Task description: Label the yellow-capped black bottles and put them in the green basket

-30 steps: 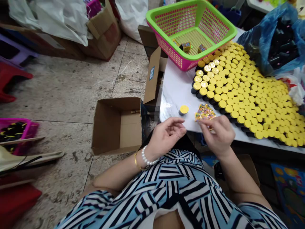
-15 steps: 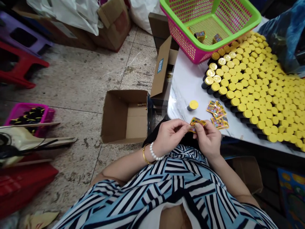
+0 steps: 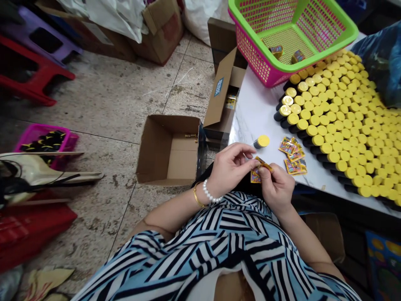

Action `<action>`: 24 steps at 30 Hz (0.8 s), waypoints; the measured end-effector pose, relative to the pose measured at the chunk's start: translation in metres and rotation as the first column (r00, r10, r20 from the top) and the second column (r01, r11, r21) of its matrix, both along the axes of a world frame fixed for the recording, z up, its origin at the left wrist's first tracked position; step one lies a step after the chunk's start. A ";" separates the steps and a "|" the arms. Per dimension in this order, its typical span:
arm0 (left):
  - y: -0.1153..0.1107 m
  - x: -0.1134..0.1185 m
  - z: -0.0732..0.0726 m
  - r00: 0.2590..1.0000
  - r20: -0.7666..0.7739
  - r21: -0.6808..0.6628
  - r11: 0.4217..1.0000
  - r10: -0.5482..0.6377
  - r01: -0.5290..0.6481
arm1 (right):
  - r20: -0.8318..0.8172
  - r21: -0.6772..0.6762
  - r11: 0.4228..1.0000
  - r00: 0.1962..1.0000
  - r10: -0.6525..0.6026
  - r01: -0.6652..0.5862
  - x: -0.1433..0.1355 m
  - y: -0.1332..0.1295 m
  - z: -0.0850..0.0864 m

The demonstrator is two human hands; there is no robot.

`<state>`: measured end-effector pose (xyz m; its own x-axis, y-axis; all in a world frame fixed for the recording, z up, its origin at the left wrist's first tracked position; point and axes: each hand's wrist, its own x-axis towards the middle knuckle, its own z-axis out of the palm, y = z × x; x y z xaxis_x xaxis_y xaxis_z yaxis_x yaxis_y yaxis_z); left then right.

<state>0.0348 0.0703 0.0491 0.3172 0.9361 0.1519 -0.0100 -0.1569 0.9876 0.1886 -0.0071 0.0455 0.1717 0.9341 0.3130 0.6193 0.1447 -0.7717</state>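
Observation:
My left hand (image 3: pixel 232 168) pinches the near edge of a small orange printed label (image 3: pixel 255 176) between thumb and forefinger. My right hand (image 3: pixel 278 189) grips the other side of it, thumb on top. The label is bent, its upper edge standing up between the hands; part is hidden by my fingers. Just past my fingertips a single black tube with a yellow cap (image 3: pixel 263 141) stands on the white table (image 3: pixel 246 110). Several loose labels (image 3: pixel 291 148) lie flat to its right. Rows of the same yellow-capped tubes (image 3: pixel 338 121) fill the table's right side.
A green and pink basket (image 3: pixel 255 58) at the back of the table holds a few printed pieces. Open cardboard boxes (image 3: pixel 153 152) sit on the floor left of the table. Stools and a pink bin (image 3: pixel 67 146) of black and yellow parts stand farther left.
The label has been turned and bent up between my hands, and my left fingers have shifted along its edge. The view has swung slightly left, so everything sits farther right.

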 end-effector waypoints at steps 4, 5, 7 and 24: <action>0.016 0.006 0.004 1.000 0.003 0.044 0.999 -0.012 0.012 | 0.154 0.017 0.994 0.982 -0.109 0.108 0.033 0.004 0.007; 0.019 0.007 0.005 1.000 0.007 0.038 0.999 0.012 -0.012 | 0.245 0.042 0.986 0.955 -0.169 0.164 0.044 0.006 0.009; 0.021 0.007 0.004 0.999 -0.013 0.036 0.998 0.046 -0.046 | 0.433 0.107 0.957 0.854 -0.288 0.269 0.061 0.009 0.013; -0.014 -0.016 0.016 0.997 -0.039 -0.086 0.994 0.068 -0.071 | -0.159 -0.112 0.988 0.979 -0.125 0.108 0.002 0.015 0.002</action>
<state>0.0192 0.0561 0.0654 0.2549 0.9652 0.0587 0.0339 -0.0696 0.9970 0.1904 0.0078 0.0475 0.3225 0.9303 0.1748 0.4900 -0.0061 -0.8717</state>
